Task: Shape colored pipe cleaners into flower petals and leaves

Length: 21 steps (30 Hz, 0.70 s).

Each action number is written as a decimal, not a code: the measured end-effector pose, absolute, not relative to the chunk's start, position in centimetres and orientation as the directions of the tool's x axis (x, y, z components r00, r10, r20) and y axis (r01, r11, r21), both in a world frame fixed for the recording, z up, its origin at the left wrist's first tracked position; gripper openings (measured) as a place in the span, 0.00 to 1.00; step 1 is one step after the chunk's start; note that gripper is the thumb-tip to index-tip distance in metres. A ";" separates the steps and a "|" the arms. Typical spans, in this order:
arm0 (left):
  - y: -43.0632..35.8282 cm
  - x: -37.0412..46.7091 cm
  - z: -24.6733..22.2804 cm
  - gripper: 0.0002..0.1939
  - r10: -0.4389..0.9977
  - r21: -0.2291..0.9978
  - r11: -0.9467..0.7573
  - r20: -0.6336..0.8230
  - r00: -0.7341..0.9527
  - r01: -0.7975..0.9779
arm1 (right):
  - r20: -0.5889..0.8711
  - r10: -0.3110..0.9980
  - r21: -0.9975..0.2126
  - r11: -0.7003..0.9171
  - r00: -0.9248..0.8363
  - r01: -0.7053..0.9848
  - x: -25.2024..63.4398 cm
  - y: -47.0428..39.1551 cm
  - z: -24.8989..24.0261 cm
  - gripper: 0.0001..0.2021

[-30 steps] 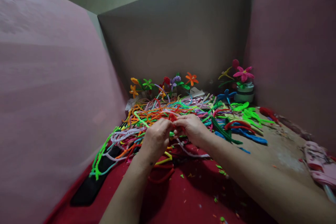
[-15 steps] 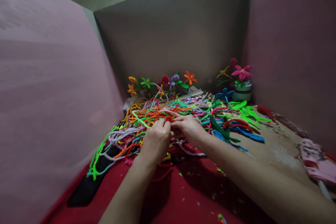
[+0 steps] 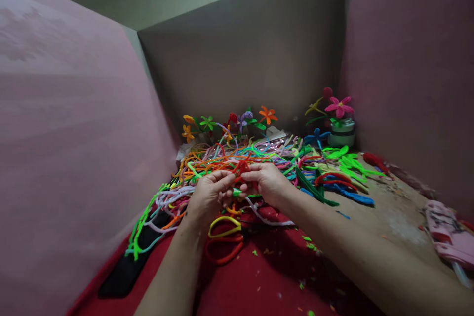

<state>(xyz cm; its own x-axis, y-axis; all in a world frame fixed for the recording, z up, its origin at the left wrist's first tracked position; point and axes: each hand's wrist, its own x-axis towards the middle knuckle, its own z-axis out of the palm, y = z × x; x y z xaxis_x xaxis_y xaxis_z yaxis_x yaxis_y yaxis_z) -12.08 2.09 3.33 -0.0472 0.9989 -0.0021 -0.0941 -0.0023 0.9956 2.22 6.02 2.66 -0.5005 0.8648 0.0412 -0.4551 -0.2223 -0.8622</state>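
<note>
Both hands meet over a heap of many-coloured fuzzy pipe cleaners. Between their fingertips is a red pipe cleaner, bent into a small looped shape. My right hand pinches it from the right. My left hand, fingers closed, grips its lower left side. A bit of bright green shows just under the fingers; whether it joins the red piece I cannot tell. Below my left hand, a yellow loop and a red loop beside it lie on the red cloth, looking like scissors handles.
Pipe-cleaner flowers, among them an orange one, stand along the back. A pale green jar holds a pink flower. A black flat object lies left, a pink item right. Pink panels rise on both sides.
My hands have turned and drawn slightly apart, so more of the red pipe cleaner and the green bit shows. The yellow and red loops below are now uncovered. The view has shifted slightly.
</note>
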 end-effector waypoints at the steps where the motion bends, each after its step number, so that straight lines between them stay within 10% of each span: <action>1: 2.1 -12.1 3.3 0.16 0.999 0.989 0.033 -0.035 -0.011 -0.146 | 0.035 0.860 -0.864 -0.230 -0.509 -0.448 2.2 5.9 2.7 0.03; 9: 1.1 -10.1 3.3 0.12 0.984 0.979 -0.149 0.160 -0.078 0.136 | 0.049 0.861 -0.898 -0.185 -0.507 -0.400 2.0 5.6 2.4 0.02; 16: 1.3 -10.1 2.8 0.07 0.755 0.633 -0.500 0.653 -0.061 0.592 | 0.065 0.834 -0.865 -0.227 -0.547 -0.448 2.0 5.8 2.1 0.03; 21: 1.3 -10.1 2.7 0.05 0.897 0.830 -0.404 0.442 -0.012 0.384 | 0.057 0.809 -0.854 -0.264 -0.585 -0.449 2.3 6.0 2.2 0.06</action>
